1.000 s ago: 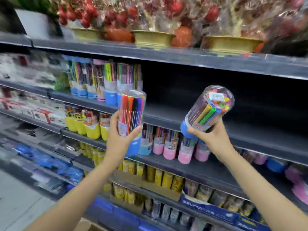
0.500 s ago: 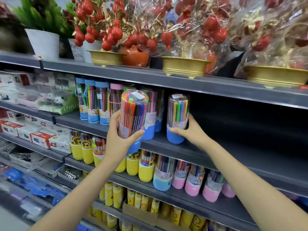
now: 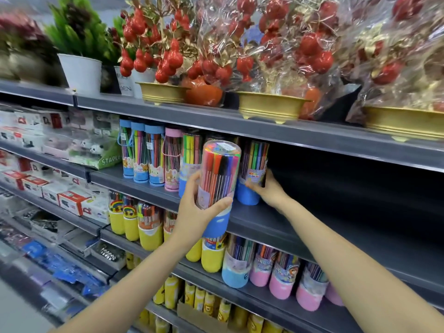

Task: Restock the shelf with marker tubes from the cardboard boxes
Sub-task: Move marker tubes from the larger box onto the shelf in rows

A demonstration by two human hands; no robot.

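Note:
My left hand [image 3: 192,207] grips a clear marker tube [image 3: 218,179] with a blue base, held upright in front of the grey shelf [image 3: 300,227]. My right hand [image 3: 269,191] holds a second blue-based marker tube [image 3: 254,169] that stands on that shelf, just right of the row of tubes [image 3: 149,155] standing there. The shelf to the right of this tube is bare and dark. No cardboard box is in view.
The shelf below carries yellow tubes [image 3: 146,227], a blue one [image 3: 236,267] and pink ones [image 3: 310,287]. Above stand gold pots [image 3: 271,104] with wrapped red-fruit decorations and a white plant pot [image 3: 81,73]. Stapler boxes [image 3: 72,200] fill shelves at the left.
My right hand has brought its tube from the air, tilted, onto the shelf and set it upright against the row. My left hand keeps holding its tube in front.

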